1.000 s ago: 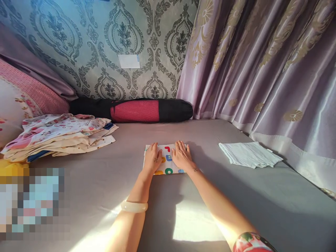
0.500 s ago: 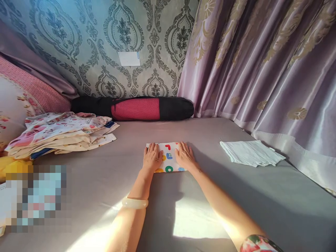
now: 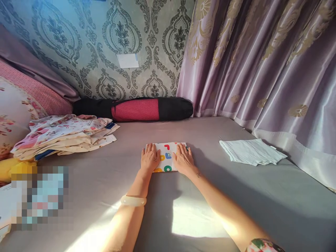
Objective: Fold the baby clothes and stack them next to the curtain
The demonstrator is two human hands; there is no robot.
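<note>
A folded white cloth (image 3: 165,164) printed with red, blue, yellow and green shapes lies flat on the grey bed sheet (image 3: 162,131). On its left part rests my left hand (image 3: 150,158), palm down with fingers stretched out. My right hand (image 3: 183,159) lies flat over the right part, its fingers slightly spread. Both hands press on the cloth from above and hide its two sides. A pale bangle (image 3: 133,201) circles my left forearm.
At the left is a pile of patterned clothes (image 3: 65,136), with a yellow item (image 3: 22,168) and a blurred-out object (image 3: 47,196) nearer. A folded pale cloth (image 3: 252,151) lies at the right. A black and red rolled bag (image 3: 135,109) lies along the wall, by the curtain (image 3: 236,63).
My right hand has shifted slightly inward over the cloth, and my left hand a little to the left. The cloth stays in place. The camera view has tilted slightly.
</note>
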